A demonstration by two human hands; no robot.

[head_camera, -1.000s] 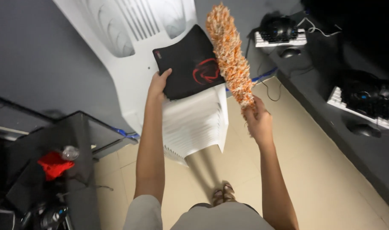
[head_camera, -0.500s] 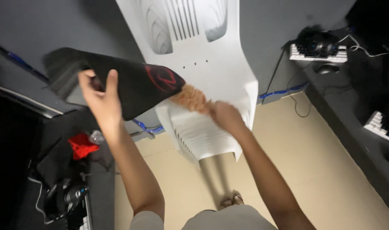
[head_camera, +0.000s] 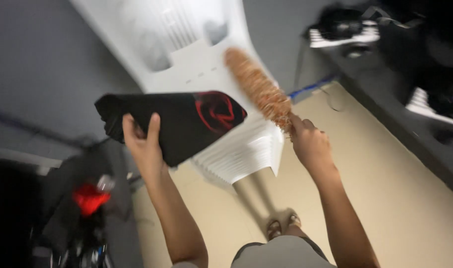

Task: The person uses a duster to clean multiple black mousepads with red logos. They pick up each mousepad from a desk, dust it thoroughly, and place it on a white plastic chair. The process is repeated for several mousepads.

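Observation:
My left hand (head_camera: 143, 143) grips a black mat with a red emblem (head_camera: 186, 121), lifted off the white chair and held out to the left. My right hand (head_camera: 309, 144) holds the handle of an orange fluffy duster (head_camera: 258, 89), whose head points up and left over the back of the white ribbed chair (head_camera: 186, 54). The duster lies close to the mat's right edge. The frame is blurred by motion.
A grey wall is behind the chair. A dark desk (head_camera: 415, 94) with white keyboards (head_camera: 343, 34) and black gear runs along the right. A dark table at lower left carries a red object (head_camera: 90, 198) and a bottle. Beige floor lies below; my sandalled feet (head_camera: 281, 229) show.
The mat has come off the chair seat, carried left in my left hand. The duster swung down beside the mat, then back up over the chair. The view shifted.

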